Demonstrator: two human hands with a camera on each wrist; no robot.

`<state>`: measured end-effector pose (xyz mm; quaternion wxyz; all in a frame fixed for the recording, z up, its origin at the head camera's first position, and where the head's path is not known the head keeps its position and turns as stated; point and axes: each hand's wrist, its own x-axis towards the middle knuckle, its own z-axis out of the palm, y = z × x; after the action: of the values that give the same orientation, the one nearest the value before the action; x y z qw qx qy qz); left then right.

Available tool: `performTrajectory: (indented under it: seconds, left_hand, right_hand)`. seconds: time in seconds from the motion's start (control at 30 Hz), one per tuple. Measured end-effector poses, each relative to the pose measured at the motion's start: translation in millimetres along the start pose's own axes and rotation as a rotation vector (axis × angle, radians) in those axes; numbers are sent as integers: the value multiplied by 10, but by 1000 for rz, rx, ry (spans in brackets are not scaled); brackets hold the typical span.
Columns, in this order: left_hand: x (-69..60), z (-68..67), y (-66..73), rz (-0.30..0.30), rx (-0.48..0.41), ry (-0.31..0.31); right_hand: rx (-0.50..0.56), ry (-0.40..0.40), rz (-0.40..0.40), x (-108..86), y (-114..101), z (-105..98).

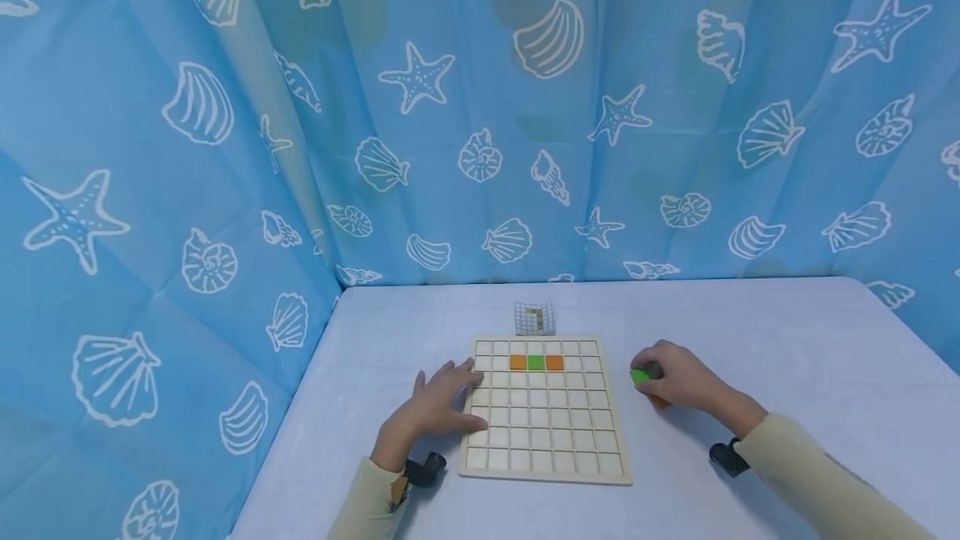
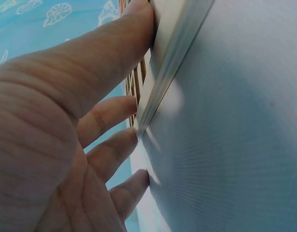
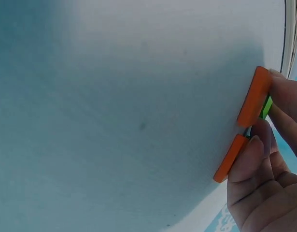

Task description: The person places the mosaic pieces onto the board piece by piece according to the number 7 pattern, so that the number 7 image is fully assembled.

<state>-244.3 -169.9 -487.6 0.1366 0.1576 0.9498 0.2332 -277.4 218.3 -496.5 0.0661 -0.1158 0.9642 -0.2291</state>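
Observation:
A pale wooden grid board (image 1: 520,397) lies on the white table. In its second row from the far side sit an orange tile (image 1: 518,362), a green tile (image 1: 536,362) and another orange tile (image 1: 554,362), side by side. My left hand (image 1: 435,407) rests on the board's left edge with fingers spread. To the right of the board, my right hand (image 1: 675,375) pinches a few small tiles just over the table. Among them are a green tile (image 1: 638,376) and, in the right wrist view, an upper orange tile (image 3: 254,96) and a lower orange tile (image 3: 230,158). Fingers partly hide the green.
Behind the board is a small card (image 1: 534,319) printed with a grid and a few coloured squares. Blue curtains (image 1: 480,107) with white shells and starfish close off the back and left of the table (image 1: 810,340). A dark camera band sits on each wrist.

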Motion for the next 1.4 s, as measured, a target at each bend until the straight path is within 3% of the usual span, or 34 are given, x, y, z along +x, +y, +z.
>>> performTrajectory:
  seconds: [0.43,0.7,0.93,1.23,1.4]
  left_hand:
    - [11,-12,2,-8,8,-12]
    - [-2,7,-5,-5,11,2]
    - [15,20,-12,3,7,3]
    - [24,11,-9,-12,22,-4]
    - [30,8,11,-21,19,-12]
  right_hand:
    - [16,-30,24,108,-114,-58]
    - [80,19,-13,255,-363,-102]
    - [107,61,-75,345,-628,59]
    - [202,34,-98,395,-851,325]
    - [187,19,-143,366,-893,390]
